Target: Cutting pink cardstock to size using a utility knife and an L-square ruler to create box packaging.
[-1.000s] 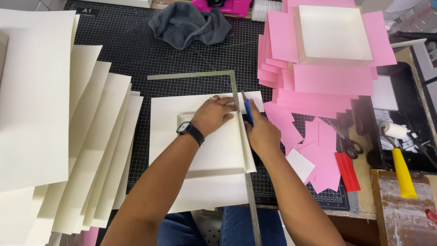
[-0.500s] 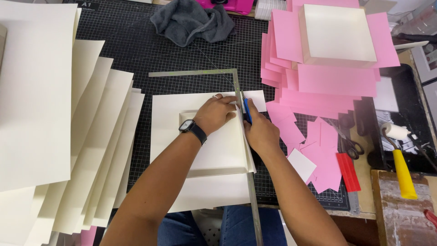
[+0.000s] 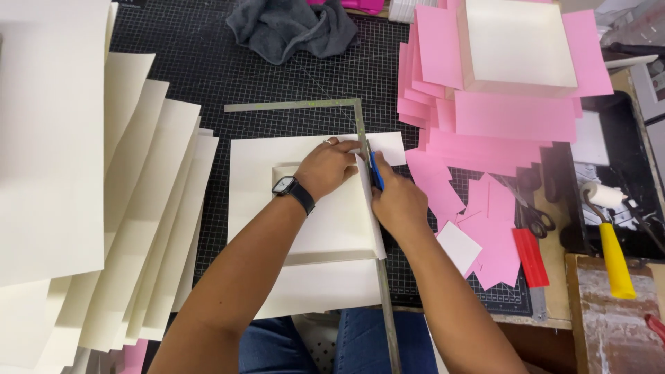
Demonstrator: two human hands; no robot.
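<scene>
Mid-cut: left hand (image 3: 332, 166) pressed flat, fingers spread, on the steel square (image 3: 370, 228); right hand (image 3: 396, 201) clamped the blue knife (image 3: 375, 170) over cream card (image 3: 305, 228). Next needed a steady pull along the edge.

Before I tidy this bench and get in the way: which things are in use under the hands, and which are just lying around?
In use:
left hand pressing on the metal square ruler
right hand holding the blue cutter
cream sheet
gridded cutting mat

Lying about:
grey cloth
pink paper stack
white box
scissors
yellow-handled roller
fanned cream sheets
</scene>
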